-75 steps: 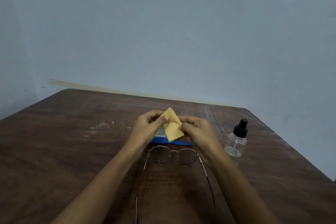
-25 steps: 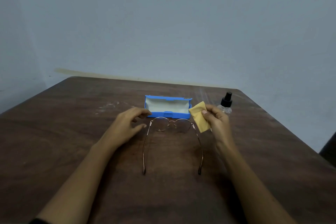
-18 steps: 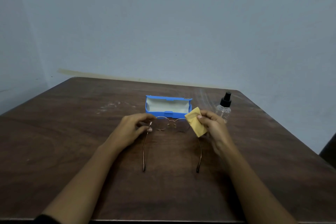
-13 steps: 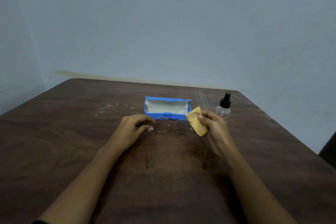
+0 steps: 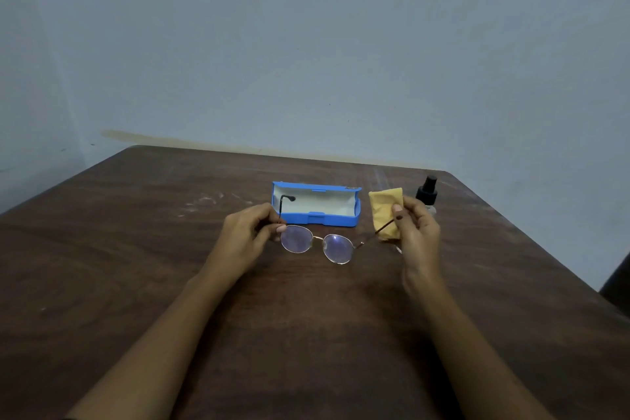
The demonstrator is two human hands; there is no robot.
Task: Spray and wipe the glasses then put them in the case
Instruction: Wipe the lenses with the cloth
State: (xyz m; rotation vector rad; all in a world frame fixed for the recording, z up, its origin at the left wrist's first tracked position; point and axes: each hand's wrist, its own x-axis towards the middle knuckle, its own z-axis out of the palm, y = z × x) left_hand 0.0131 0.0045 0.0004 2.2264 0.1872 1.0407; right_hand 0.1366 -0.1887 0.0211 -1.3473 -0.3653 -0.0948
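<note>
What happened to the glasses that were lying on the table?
Both hands lifted them and flipped them, their side arms now pointing away. The left hand pinches the glasses at one hinge; the right hand holds the other arm together with the yellow cloth. The open blue case and the spray bottle stayed put.

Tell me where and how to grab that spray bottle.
Take the spray bottle by its clear body, below the black pump head, from its right: it stands upright, and the right hand, holding the yellow cloth and glasses, covers its near-left side.
</note>
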